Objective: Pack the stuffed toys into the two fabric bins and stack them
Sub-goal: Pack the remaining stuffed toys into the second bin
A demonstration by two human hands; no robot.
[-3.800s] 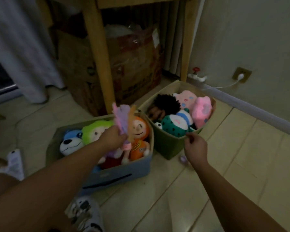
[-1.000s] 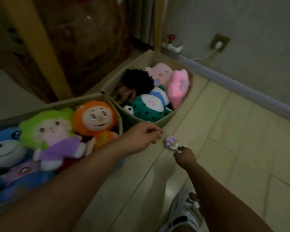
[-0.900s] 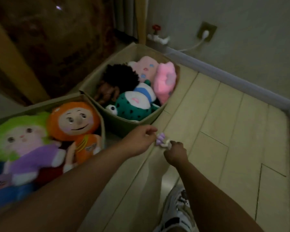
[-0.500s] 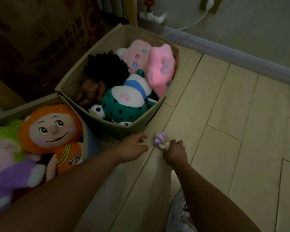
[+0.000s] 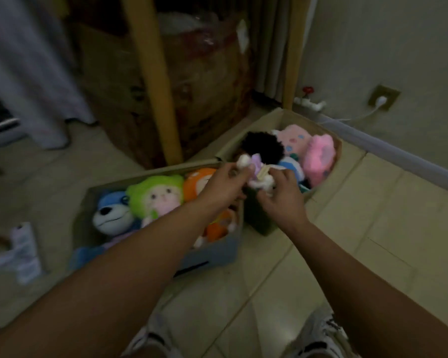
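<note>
Both hands were up over the gap between the two bins, sharing one small toy (image 5: 256,171), white and lilac, too blurred to make out in detail. Left hand (image 5: 225,184) grip: fingers curled around the toy's left end, a white bit poking out above the knuckles. Right hand (image 5: 282,195) grip: fingers curled on the toy's right and lower side. The toy was held in the air in front of the green bin's near corner, not in either bin.

Grey bin (image 5: 212,251) sat on the floor to the left, full: blue dog toy (image 5: 111,215) at the left end, green-haired doll (image 5: 158,195) beside it, orange doll (image 5: 199,177) to the right, partly hidden by the left forearm. Green bin (image 5: 259,218) was just beside it to the right, corner toward the camera; whether the two bins touched, can't tell. Inside it: black-haired doll (image 5: 263,146) at the back left, pale pink toy (image 5: 291,138) behind, bright pink toy (image 5: 318,156) at the right wall, and a blue-and-white toy (image 5: 292,166) mostly hidden by the right hand.

A wooden desk leg (image 5: 153,81) stood behind the grey bin, with a cardboard box (image 5: 204,81) under the desk. A wall socket (image 5: 382,99) with a white plug was at the right. Patterned shoes (image 5: 323,334) showed at the bottom edge.
</note>
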